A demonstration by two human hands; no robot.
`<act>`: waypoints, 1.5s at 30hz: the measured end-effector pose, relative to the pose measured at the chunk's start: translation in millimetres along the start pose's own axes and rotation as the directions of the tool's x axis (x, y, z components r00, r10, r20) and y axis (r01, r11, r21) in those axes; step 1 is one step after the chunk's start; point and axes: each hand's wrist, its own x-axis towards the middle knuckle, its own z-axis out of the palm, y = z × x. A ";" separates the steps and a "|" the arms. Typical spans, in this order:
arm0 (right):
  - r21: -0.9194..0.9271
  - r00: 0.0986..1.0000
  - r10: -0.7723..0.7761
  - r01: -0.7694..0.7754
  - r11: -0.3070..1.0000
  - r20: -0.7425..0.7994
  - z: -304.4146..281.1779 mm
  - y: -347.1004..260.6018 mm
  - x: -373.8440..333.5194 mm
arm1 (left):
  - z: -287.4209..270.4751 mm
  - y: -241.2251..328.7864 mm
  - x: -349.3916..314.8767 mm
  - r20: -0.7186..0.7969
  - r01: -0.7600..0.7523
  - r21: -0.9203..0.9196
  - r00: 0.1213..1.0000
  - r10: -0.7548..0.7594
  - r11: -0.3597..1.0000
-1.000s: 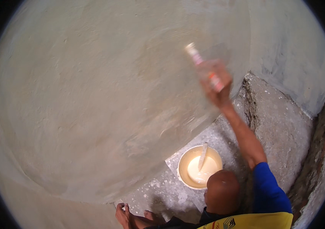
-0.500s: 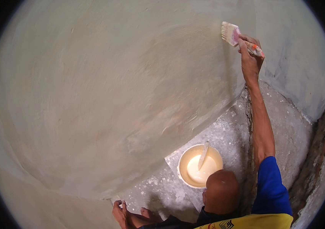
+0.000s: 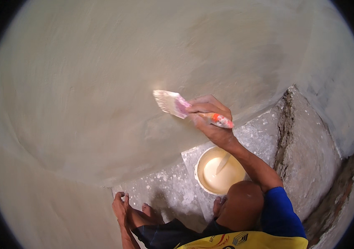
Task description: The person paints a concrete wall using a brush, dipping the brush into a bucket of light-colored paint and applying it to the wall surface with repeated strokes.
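Fingers (image 3: 204, 107) on the right hand (image 3: 215, 122) are wrapped snugly round a flat paintbrush (image 3: 169, 102), down where the orange-and-white handle meets the head. Left hand (image 3: 121, 208) is down by the other shin, fingers half curled, and honestly I can't tell if anything's pinched in there.

Closest in you've got a yellow shirt (image 3: 251, 240) with a blue sleeve (image 3: 283, 213), then dark shorts (image 3: 164, 232) and a bare bent knee (image 3: 242, 203). A bit of bare foot (image 3: 148, 210) pokes out beyond the left leg, and toes show just beside the knee too.

Past the knee sits a round pale bucket (image 3: 205, 162), with the knee covering part of its near side. Creamy liquid (image 3: 213, 178) in the bottom, thin stick (image 3: 222, 164) leaning in it. It's on a grey, paint-spattered floor (image 3: 173, 178), and off to the right there's a rough concrete slab (image 3: 312, 153) with a crumbly edge.

Furthest out is the big grey-beige wall (image 3: 102, 95). The brush is up in front of it, bristles pointing left and slightly blurred, so can't say whether they're touching it
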 end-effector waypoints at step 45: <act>-0.084 0.990 -0.103 0.111 0.990 0.095 124.9 28.2 -66.7 | -15.3 -28.8 -5.0 -0.030 0.055 -0.001 0.998 -0.055 0.998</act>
